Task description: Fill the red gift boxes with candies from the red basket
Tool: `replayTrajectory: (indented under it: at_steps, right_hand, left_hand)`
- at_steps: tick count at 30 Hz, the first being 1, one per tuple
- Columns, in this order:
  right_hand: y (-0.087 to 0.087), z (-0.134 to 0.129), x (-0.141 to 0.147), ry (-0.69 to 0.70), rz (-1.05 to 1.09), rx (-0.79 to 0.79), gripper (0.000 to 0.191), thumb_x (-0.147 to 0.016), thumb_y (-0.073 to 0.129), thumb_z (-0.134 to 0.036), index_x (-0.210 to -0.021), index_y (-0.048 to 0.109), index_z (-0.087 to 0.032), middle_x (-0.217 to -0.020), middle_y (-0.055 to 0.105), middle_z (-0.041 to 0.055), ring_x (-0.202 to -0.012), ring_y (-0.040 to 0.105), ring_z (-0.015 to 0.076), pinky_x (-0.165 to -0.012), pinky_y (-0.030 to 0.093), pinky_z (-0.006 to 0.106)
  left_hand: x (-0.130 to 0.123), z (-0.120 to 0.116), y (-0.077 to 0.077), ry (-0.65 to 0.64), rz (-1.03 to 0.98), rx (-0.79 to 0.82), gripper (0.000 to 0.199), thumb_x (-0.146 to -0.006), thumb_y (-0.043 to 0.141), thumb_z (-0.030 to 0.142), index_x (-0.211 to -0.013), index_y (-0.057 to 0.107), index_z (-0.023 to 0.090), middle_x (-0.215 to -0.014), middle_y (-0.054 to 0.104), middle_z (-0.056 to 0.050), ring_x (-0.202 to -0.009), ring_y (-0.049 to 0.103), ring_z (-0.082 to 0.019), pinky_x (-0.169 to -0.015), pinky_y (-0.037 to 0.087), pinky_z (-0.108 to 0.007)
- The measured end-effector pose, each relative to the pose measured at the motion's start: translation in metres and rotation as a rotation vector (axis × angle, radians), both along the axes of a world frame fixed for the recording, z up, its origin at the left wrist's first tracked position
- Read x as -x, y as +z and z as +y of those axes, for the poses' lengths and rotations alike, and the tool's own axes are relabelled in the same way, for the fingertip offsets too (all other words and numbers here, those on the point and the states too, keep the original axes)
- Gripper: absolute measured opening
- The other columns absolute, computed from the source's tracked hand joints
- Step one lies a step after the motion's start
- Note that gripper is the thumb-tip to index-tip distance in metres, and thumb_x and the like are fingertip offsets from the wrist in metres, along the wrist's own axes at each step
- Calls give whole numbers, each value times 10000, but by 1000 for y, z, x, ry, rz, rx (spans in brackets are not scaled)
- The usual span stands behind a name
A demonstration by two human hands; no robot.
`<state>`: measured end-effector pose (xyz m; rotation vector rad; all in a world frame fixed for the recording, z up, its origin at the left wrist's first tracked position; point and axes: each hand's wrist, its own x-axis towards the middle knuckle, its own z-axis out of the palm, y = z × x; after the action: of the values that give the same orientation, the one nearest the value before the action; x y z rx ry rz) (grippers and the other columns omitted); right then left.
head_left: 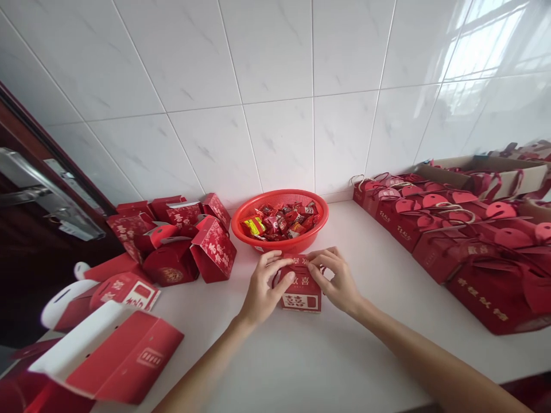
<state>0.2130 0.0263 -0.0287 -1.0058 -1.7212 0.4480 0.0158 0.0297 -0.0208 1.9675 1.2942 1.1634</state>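
Observation:
A small red box with white and gold characters point(301, 289) stands on the white table in front of the basket. My left hand point(267, 287) pinches its upper left edge, thumb and fingers around the top flap. On the other side my right hand point(336, 279) grips the upper right edge, its fingertips bent over the top. Just behind the box is a red plastic basket point(322, 229) holding many wrapped candies point(282, 222), mostly red with a yellow one at the left.
Several red boxes point(172, 267) stand at the left, with a large open one point(124, 355) nearer the front. Rows of red boxes with cords point(434, 246) fill the right side, beside a cardboard carton point(520, 178). A tiled wall point(279, 137) rises behind; a door handle point(26, 195) is far left.

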Motion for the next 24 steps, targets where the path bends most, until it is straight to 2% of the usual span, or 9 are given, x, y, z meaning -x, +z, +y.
replayTrajectory:
  at_steps: [3, 5, 8, 11, 14, 17, 19, 21, 24]
  right_hand:
    - [2, 6, -5, -15, 19, 13, 204, -934, 537, -328, -798, 650, -227, -985, 735, 76, -948, 608, 235, -870, 475, 408]
    - [3, 14, -13, -58, 48, 57, 192, -920, 539, -359, -857, 653, -220, -981, 735, 81, -952, 624, 237, -872, 476, 409]
    - [5, 26, -27, -52, 48, 232, 261, -898, 547, -439, -844, 633, -199, -898, 737, 81, -857, 648, 225, -809, 489, 385]
    - [5, 32, -35, 63, 8, 488, 373, -877, 564, -552, -838, 610, -184, -779, 724, 70, -734, 651, 203, -690, 478, 334]
    - [6, 31, -36, 160, 51, 631, 475, -817, 615, -649, -879, 600, -178, -719, 702, 49, -685, 637, 185, -645, 458, 306]
    - [13, 26, -38, 266, 139, 704, 501, -770, 676, -658, -901, 603, -180, -656, 658, 12, -650, 599, 157, -650, 449, 294]
    - [19, 23, -40, 356, 212, 727, 473, -753, 735, -594, -956, 615, -185, -641, 635, -9, -659, 586, 149, -669, 449, 291]
    - [24, 20, -41, 433, 307, 692, 444, -736, 789, -496, -1018, 623, -196, -670, 635, -15, -683, 587, 148, -691, 458, 294]
    - [26, 15, -37, 508, 426, 593, 390, -752, 792, -402, -1055, 634, -213, -828, 677, 21, -712, 580, 142, -655, 468, 283]
  left_hand:
    - [0, 3, -2, -18, -104, 152, 341, -840, 628, 464, -1070, 708, 224, -1321, 577, -84, -1277, 545, -264, -1075, 450, -371]
    - [0, 4, -2, -26, -166, 237, 382, -833, 623, 489, -1077, 697, 206, -1272, 629, -86, -1236, 577, -266, -1033, 478, -360]
    - [-1, 4, 0, -41, -211, 344, 419, -826, 627, 503, -1101, 677, 191, -1199, 681, -81, -1128, 631, -257, -957, 514, -352]
    - [1, 6, 0, -21, -225, 339, 378, -815, 653, 491, -1045, 692, 194, -1175, 686, -75, -1102, 631, -248, -950, 509, -348]
    - [3, 9, -1, 40, -264, 277, 345, -781, 684, 502, -931, 724, 194, -1101, 690, -68, -1039, 638, -238, -919, 511, -337]
    - [5, 11, -2, 78, -307, 250, 326, -712, 734, 493, -828, 737, 189, -1025, 679, -59, -880, 642, -204, -786, 527, -304]
    - [6, 11, 0, 89, -310, 242, 292, -684, 754, 459, -782, 733, 184, -993, 664, -46, -751, 609, -157, -693, 509, -276]
    - [6, 10, 2, 108, -302, 242, 267, -675, 760, 424, -779, 720, 182, -933, 651, -26, -633, 544, -110, -623, 474, -256]
    - [6, 7, 4, 126, -312, 271, 318, -663, 770, 395, -892, 696, 186, -784, 610, 18, -537, 476, -90, -546, 425, -243]
